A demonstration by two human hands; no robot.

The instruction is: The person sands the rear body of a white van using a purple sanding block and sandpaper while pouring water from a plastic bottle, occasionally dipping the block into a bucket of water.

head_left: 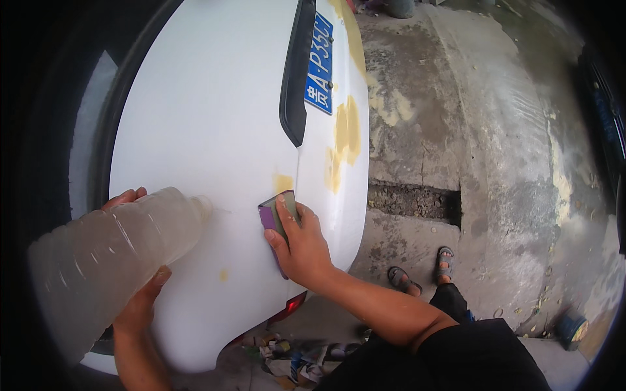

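Note:
My left hand (pixel 138 306) is wrapped round a big cloudy plastic bottle (pixel 124 251), which is tipped so that its neck points right over the white car panel (pixel 208 91). A thin wet-looking streak lies on the paint by its mouth. With my right hand (pixel 301 251) I grip a sanding block (pixel 268 218), purple on one side and grey-green on top, pressed flat on the panel. Just beyond the block is a small yellowish filler patch (pixel 282 182). A smaller yellow spot (pixel 223 275) lies nearer me, between my two hands.
Larger filler patches (pixel 345 133) mark the bumper, below the blue number plate (pixel 319 65) and black trim (pixel 295 98). A red tail light (pixel 292 304) sits near my right forearm. Rubbish (pixel 300 365) lies beside the car. A floor trench (pixel 417 201) and a bucket (pixel 572 329) are to the right.

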